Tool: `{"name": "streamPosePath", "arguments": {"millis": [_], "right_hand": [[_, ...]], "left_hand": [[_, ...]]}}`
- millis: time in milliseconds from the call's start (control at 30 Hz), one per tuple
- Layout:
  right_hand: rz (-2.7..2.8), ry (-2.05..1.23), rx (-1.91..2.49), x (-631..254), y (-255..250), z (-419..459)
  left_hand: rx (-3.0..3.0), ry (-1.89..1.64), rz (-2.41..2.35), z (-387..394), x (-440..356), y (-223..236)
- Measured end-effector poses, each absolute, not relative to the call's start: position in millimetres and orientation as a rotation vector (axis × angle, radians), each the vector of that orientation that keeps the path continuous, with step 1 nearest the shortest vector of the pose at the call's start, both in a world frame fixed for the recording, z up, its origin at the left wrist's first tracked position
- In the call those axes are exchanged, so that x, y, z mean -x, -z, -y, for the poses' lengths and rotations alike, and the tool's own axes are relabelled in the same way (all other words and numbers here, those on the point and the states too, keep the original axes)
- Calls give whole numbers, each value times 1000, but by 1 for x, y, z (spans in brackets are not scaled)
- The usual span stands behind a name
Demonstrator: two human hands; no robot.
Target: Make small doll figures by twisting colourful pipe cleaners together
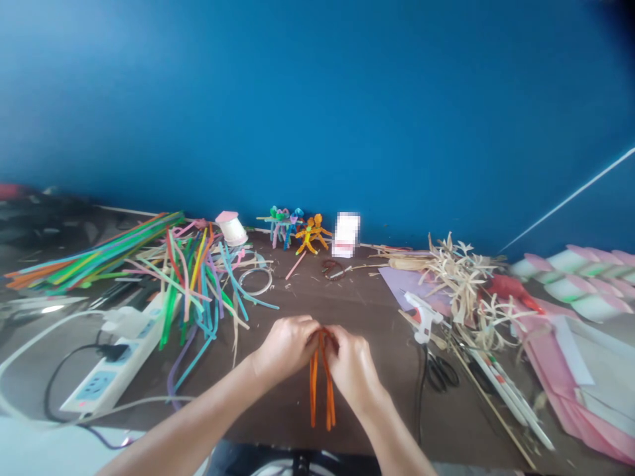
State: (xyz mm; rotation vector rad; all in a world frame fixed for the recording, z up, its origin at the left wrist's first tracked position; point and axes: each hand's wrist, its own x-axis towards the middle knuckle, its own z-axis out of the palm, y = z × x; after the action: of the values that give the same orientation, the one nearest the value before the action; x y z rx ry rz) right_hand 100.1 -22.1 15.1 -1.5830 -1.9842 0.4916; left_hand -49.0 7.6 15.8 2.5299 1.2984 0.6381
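Note:
Several orange pipe cleaners hang down between my hands over the front of the dark table. My left hand is closed on their upper end from the left. From the right, my right hand pinches the same upper end, close against the left. The fingertips are partly hidden, so how the stems are bent there cannot be made out. Beyond the hands, small pipe cleaner figures stand at the wall: an orange and yellow group and a green, purple and blue group.
Loose coloured pipe cleaners lie left, behind a white power strip with cables. To the right are a glue gun, black-handled scissors, dried straw-like flowers and pink paper. A paper cup sits at the back.

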Motion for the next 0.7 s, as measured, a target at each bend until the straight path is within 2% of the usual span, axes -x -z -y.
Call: {"name": "streamPosePath", "arguments": {"millis": [433, 700], "right_hand": [[1753, -887, 1429, -104, -13, 25], [1582, -1021, 1346, -95, -3, 28]], "left_hand": [[-2063, -924, -1321, -12, 52, -13], [-1201, -1035, -1114, -11, 41, -3]]}}
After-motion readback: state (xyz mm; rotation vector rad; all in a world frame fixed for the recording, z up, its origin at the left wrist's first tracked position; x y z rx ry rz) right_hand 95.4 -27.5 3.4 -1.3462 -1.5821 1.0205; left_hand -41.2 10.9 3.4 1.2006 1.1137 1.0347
